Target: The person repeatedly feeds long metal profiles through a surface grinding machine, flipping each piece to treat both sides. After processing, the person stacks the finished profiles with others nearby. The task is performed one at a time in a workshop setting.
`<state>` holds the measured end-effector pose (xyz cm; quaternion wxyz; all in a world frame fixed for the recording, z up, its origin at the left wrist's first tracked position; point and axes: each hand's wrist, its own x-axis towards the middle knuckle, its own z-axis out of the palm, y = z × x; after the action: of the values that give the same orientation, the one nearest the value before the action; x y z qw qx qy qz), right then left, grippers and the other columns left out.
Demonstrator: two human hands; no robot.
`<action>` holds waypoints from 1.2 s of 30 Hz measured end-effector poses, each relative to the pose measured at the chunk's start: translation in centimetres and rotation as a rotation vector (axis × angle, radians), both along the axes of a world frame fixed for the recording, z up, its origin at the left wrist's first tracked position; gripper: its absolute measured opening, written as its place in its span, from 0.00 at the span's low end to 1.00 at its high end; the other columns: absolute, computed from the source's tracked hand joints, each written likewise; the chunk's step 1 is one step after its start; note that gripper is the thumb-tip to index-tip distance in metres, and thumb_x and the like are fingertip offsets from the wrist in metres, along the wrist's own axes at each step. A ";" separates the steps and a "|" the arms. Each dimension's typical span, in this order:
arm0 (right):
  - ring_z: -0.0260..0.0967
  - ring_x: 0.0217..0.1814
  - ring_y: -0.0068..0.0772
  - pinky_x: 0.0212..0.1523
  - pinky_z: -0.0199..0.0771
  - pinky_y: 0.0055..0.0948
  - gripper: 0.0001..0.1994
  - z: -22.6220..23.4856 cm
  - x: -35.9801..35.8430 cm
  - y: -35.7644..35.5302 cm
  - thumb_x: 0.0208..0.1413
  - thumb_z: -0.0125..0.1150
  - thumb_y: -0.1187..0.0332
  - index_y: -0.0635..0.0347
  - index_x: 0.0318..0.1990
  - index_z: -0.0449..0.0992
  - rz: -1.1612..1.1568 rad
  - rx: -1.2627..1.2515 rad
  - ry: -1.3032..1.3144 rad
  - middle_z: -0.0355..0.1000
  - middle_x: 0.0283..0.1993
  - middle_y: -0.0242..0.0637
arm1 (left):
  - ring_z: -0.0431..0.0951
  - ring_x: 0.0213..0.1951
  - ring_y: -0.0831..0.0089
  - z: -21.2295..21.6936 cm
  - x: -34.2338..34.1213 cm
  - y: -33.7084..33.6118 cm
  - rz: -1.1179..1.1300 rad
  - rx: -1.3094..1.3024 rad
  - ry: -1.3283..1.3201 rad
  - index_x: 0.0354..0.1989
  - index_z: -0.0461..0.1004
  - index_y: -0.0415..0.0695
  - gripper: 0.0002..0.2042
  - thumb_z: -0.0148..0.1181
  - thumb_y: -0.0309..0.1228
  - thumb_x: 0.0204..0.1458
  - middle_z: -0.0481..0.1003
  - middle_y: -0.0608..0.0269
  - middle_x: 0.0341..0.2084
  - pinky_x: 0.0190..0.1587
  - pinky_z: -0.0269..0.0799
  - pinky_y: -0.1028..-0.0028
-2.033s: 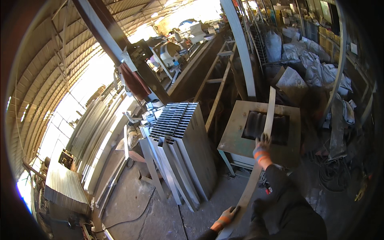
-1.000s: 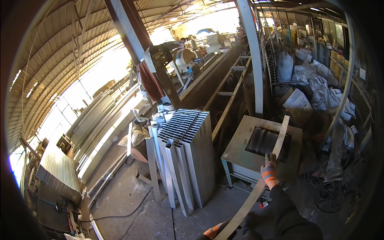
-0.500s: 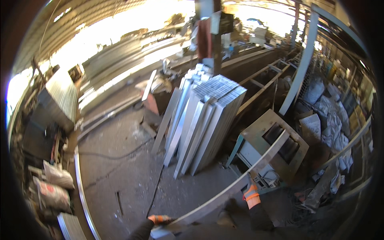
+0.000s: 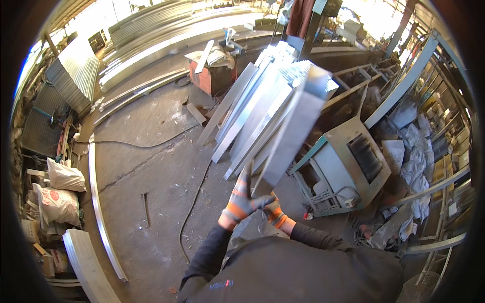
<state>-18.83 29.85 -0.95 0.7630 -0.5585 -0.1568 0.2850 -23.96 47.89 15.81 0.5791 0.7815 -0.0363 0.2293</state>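
Both hands gloved, clamped on lower end of metal strip (image 4: 290, 136). Left hand (image 4: 241, 201) wraps strip edge, fingers (image 4: 246, 178) curled tight round it. Right hand (image 4: 273, 208) just beside, toward 4 o'clock, half hidden under strip (grip closed on it, fingers hardly seen). Strip long axis runs from hands toward 1 o'clock, upper end over stack (image 4: 262, 106) of leaning sheets. Left hand slightly farther up strip. Green machine (image 4: 348, 166) at 3 o'clock, apart. Cable (image 4: 194, 202) on floor (image 4: 151, 166) at 9 o'clock.

Green metal stand (image 4: 348, 166), leaning sheet stack (image 4: 257, 111), floor cable (image 4: 194, 202), sacks (image 4: 58, 194).
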 end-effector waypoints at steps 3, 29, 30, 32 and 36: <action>0.74 0.74 0.29 0.73 0.77 0.35 0.31 0.6 0.8 2.4 0.63 0.82 0.68 0.57 0.70 0.73 0.076 0.045 -0.061 0.76 0.72 0.35 | 0.79 0.66 0.65 1.5 4.2 0.9 -0.044 -0.520 0.107 0.81 0.64 0.36 0.54 0.93 0.38 0.48 0.79 0.46 0.67 0.70 0.76 0.61; 0.56 0.89 0.70 0.85 0.61 0.62 0.24 6.7 59.9 11.2 0.65 0.80 0.58 0.54 0.64 0.82 -0.732 -0.889 -1.197 0.58 0.87 0.64 | 0.88 0.54 0.54 -11.5 13.6 18.3 0.454 0.551 0.443 0.58 0.87 0.45 0.23 0.78 0.50 0.65 0.89 0.56 0.51 0.59 0.81 0.60; 0.58 0.88 0.68 0.84 0.66 0.60 0.22 7.3 57.4 12.4 0.65 0.80 0.63 0.55 0.63 0.82 -0.693 -0.737 -1.132 0.58 0.87 0.64 | 0.88 0.53 0.53 -11.8 13.6 19.8 0.431 0.524 0.418 0.58 0.87 0.45 0.24 0.78 0.51 0.64 0.89 0.56 0.51 0.58 0.81 0.60; 0.64 0.86 0.64 0.81 0.71 0.54 0.20 8.7 51.6 15.9 0.64 0.79 0.73 0.56 0.62 0.82 -0.676 -0.558 -1.138 0.58 0.87 0.63 | 0.87 0.52 0.53 -12.4 13.5 23.3 0.400 0.546 0.396 0.57 0.86 0.44 0.26 0.80 0.51 0.62 0.88 0.55 0.49 0.57 0.81 0.59; 0.67 0.85 0.58 0.79 0.72 0.47 0.25 11.7 40.7 27.3 0.61 0.80 0.79 0.59 0.65 0.80 -0.598 -0.325 -1.214 0.60 0.87 0.58 | 0.82 0.60 0.53 -12.8 12.2 31.6 0.331 0.139 0.501 0.59 0.84 0.44 0.29 0.86 0.49 0.56 0.85 0.55 0.51 0.62 0.79 0.55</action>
<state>21.84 57.17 10.76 0.4928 -0.7455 -0.3506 -0.2801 -11.74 79.53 2.97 0.4700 0.8468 0.2197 0.1175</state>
